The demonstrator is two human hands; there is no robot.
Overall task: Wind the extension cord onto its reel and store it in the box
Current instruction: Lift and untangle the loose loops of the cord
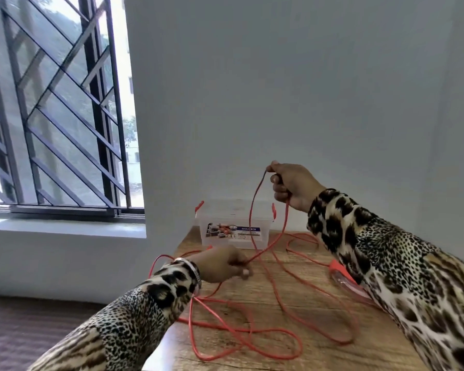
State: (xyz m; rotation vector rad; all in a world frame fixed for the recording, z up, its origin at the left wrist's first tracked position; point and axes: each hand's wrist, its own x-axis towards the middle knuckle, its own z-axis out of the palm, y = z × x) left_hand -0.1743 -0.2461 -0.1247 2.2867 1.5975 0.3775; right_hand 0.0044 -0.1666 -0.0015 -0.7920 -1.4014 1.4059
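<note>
Wooden counter (pixel 319 354) carries loose loops of the orange extension cord (pixel 287 336). Farther in, the left hand (pixel 220 265) pinches the cord low, while the raised right hand (pixel 292 187) grips it in curled fingers. Beyond, against the wall, stands the clear box (pixel 235 227), lid on.

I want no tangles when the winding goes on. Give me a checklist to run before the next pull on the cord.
1. Right hand, raised, grips the thin orange cord: ok.
2. Left hand pinches the same cord low over the wooden table: ok.
3. Span between hands runs free: ok.
4. Slack on the table lies in crossing loops: not ok.
5. Clear plastic box with red latches stands at the wall, lid off: ok.
6. Reel: cannot tell; a red and clear piece lies partly hidden by the right sleeve.
</note>
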